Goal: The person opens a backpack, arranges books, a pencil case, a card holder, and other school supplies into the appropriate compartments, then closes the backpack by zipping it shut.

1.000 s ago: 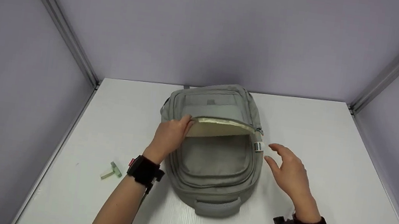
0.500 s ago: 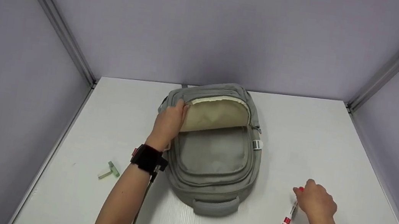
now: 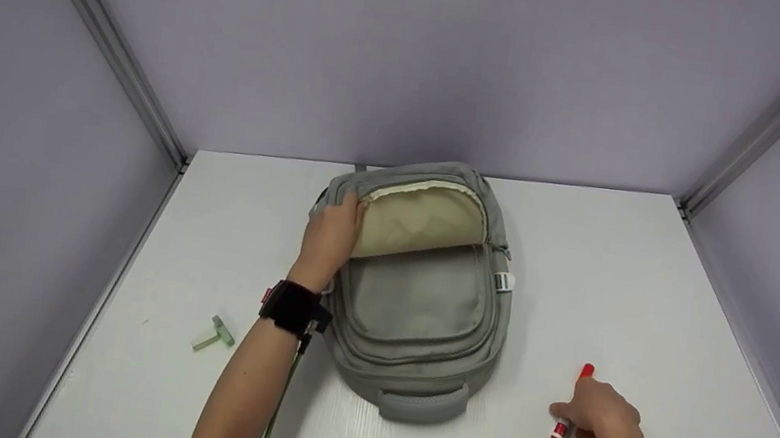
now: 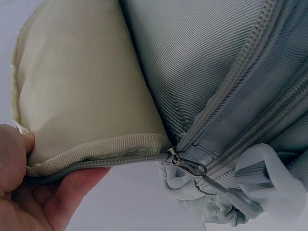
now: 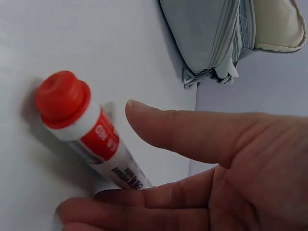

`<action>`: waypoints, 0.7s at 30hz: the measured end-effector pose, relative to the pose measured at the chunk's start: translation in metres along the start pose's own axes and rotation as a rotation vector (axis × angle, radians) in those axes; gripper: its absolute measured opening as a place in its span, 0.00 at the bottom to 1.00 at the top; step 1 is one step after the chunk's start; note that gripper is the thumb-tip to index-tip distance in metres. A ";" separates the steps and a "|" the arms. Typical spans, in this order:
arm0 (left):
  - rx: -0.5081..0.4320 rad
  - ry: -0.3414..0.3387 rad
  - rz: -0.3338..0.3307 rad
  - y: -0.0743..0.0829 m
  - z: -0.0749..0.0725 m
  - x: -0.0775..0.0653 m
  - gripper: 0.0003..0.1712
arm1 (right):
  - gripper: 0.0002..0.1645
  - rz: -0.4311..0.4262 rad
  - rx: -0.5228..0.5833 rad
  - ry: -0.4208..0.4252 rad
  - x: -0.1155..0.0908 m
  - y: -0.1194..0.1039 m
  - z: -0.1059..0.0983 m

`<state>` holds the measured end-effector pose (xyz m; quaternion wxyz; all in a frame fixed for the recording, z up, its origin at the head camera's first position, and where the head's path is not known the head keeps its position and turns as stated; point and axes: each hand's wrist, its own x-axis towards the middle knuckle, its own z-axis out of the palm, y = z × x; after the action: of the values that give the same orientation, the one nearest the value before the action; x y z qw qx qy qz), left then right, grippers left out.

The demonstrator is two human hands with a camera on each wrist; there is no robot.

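Observation:
A grey backpack [image 3: 417,298] lies on the table, its front pocket flap [image 3: 424,220] folded back so the cream lining shows. My left hand [image 3: 329,241] pinches the flap's zipped edge between thumb and fingers. A zipper pull [image 4: 187,166] hangs at the corner of the opening in the left wrist view. To the right of the bag, my right hand [image 3: 602,413] reaches over a red-and-white marker [image 5: 91,127] lying on the table. The thumb [image 5: 178,132] stands apart from the marker, and the other fingers lie along its far side; whether they touch it is unclear.
A small T-shaped thing [image 3: 222,333], green with a pale handle, lies left of the backpack. A white buckle [image 3: 504,282] sits on the bag's right side. Pale panels [image 3: 440,67] enclose the white table [image 3: 653,284] at the back and sides.
The left hand has pulled the flap up and back, showing more lining. My right hand has come from beside the bag down to the marker, its fingers now lower over it.

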<state>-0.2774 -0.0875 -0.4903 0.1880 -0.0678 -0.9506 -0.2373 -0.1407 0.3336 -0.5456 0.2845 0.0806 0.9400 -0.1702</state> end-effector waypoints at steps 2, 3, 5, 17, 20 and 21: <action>0.001 0.000 -0.011 0.000 0.000 -0.001 0.17 | 0.16 -0.019 0.014 0.010 0.002 -0.002 0.003; 0.001 -0.002 -0.015 0.000 0.000 -0.001 0.18 | 0.15 -0.029 0.022 0.017 0.003 -0.003 0.004; 0.001 0.002 -0.020 0.001 0.001 -0.002 0.18 | 0.12 -0.056 0.033 0.030 0.005 -0.006 0.007; 0.010 0.002 -0.046 0.002 0.004 -0.004 0.18 | 0.08 -0.134 0.070 -0.011 0.008 -0.018 0.008; 0.007 -0.002 -0.048 0.002 0.004 -0.005 0.18 | 0.09 -0.194 0.055 0.016 0.008 -0.019 0.004; 0.006 -0.001 -0.048 0.002 0.004 -0.005 0.18 | 0.09 -0.214 0.046 0.034 0.008 -0.020 0.002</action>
<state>-0.2734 -0.0836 -0.4948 0.1818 -0.0446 -0.9529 -0.2387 -0.1506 0.3145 -0.5463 0.2470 -0.0107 0.9437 -0.2197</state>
